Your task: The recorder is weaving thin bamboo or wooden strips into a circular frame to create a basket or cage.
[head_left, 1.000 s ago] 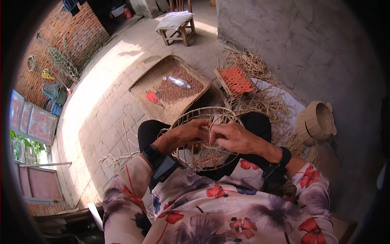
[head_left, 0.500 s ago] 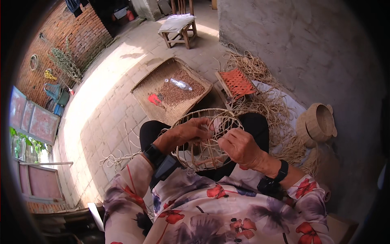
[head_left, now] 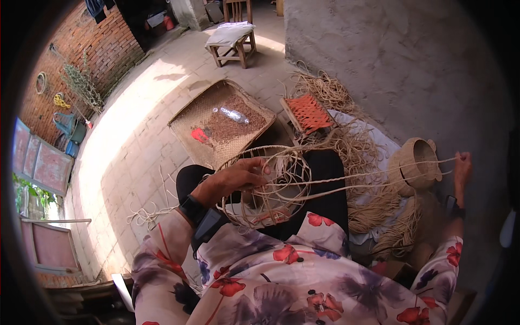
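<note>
A round, open-work basket [head_left: 292, 162] of tan cord and thin ribs rests in my lap between my knees. My left hand [head_left: 244, 174] is closed at its upper left part, with fingers curled among the loose strands; the fingertips are partly hidden. Far out to the right, my right hand [head_left: 462, 168] is closed on lengths of tan cord [head_left: 352, 176]. These stretch taut from the basket across my right knee, one a little above the other.
Ahead lies a square woven tray [head_left: 187, 122] with brown bits, a clear bottle [head_left: 235, 115] and a red item. An orange-webbed stool [head_left: 309, 112], heaped cord [head_left: 374, 219] and a finished woven basket [head_left: 403, 162] stand right, near a grey wall [head_left: 390, 59]. A cushioned chair [head_left: 230, 35] is farther back.
My right hand has swung from the basket far out to the right, drawing the cord out straight. The left hand stays at the basket. The view has shifted slightly.
</note>
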Motion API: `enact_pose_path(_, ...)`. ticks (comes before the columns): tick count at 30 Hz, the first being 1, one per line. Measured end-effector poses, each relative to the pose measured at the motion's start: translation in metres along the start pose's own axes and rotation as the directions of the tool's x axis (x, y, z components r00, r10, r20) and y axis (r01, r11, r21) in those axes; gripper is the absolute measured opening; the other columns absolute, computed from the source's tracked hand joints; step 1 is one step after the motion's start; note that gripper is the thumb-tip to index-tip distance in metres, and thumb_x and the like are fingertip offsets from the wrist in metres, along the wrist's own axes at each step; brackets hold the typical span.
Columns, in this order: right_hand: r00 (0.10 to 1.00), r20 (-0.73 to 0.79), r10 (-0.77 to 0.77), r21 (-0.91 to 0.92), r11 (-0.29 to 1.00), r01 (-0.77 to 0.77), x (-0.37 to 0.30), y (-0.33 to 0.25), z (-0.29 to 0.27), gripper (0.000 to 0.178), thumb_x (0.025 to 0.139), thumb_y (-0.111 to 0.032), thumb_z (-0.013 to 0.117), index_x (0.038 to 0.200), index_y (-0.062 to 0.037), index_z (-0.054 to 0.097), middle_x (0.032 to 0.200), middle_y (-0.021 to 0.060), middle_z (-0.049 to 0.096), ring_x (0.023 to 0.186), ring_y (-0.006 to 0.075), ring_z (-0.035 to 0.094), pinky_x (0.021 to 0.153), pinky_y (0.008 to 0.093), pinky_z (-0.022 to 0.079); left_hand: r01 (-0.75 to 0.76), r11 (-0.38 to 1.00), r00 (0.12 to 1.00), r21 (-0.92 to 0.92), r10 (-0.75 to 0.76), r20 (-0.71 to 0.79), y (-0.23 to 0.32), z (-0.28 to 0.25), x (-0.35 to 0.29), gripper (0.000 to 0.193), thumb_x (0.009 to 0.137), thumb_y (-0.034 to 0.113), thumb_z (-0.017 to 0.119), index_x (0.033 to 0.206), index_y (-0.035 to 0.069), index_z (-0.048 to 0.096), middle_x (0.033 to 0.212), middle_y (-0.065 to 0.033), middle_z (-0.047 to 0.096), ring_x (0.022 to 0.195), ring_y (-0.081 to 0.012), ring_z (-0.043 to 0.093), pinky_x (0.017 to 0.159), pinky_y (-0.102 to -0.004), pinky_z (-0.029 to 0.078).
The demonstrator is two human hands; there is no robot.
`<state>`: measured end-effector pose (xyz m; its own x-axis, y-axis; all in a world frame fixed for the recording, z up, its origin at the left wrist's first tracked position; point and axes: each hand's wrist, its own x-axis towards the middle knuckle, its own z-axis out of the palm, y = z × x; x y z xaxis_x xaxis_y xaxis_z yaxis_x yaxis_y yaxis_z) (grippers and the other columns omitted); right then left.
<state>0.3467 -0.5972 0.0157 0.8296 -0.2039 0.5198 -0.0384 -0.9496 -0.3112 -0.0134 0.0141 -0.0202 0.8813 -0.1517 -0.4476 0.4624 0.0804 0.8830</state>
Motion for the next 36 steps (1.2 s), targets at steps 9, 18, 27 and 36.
enact_pose_path(9,0.506,0.583,-0.636,0.451,0.771,0.449,-0.166,-0.112,0.037,0.042,0.070,-0.018,0.074,0.107,-0.0003,0.064,0.095,0.0183,0.066,0.090,0.0330,0.065,0.076,0.0396,0.051,0.047,0.999,0.999,-0.024,-0.047,-0.020,0.000,0.005,-0.002,0.016,0.089,0.007,0.063,0.101,0.011,0.052,0.073,0.0032,0.058,0.059,-0.0048,0.050,0.051,-0.0188,0.036)
enact_pose_path(18,0.061,0.267,-0.962,0.845,0.264,0.464,-0.332,-0.269,-0.019,0.019,0.082,-0.023,0.069,0.089,-0.0055,0.067,0.072,0.0127,0.065,0.063,0.0346,0.062,0.057,0.0413,0.050,0.032,0.999,0.997,-0.011,-0.032,0.064,-0.002,0.003,0.015,0.017,0.089,0.010,0.064,0.102,0.012,0.053,0.073,0.0040,0.057,0.061,-0.0046,0.051,0.052,-0.0190,0.036)
enact_pose_path(27,0.702,0.651,-0.289,0.684,0.625,-0.377,-0.151,-0.021,0.054,0.027,0.094,-0.028,0.056,0.076,-0.0078,0.060,0.059,0.0000,0.054,0.048,0.0085,0.046,0.045,0.0275,0.036,0.040,0.998,0.999,-0.042,-0.040,0.006,-0.002,0.005,0.000,0.019,0.089,0.008,0.063,0.104,0.011,0.053,0.077,0.0031,0.059,0.063,-0.0046,0.052,0.054,-0.0195,0.038)
enact_pose_path(36,0.647,0.544,-0.535,0.410,0.842,0.351,-0.210,-0.093,0.065,0.036,0.076,-0.014,0.068,0.110,-0.0018,0.063,0.104,0.0192,0.063,0.089,0.0360,0.063,0.079,0.0440,0.050,0.050,0.999,0.999,-0.018,-0.050,0.018,0.003,0.008,0.003,0.017,0.089,0.008,0.063,0.103,0.011,0.053,0.075,0.0044,0.056,0.065,-0.0043,0.052,0.055,-0.0193,0.038)
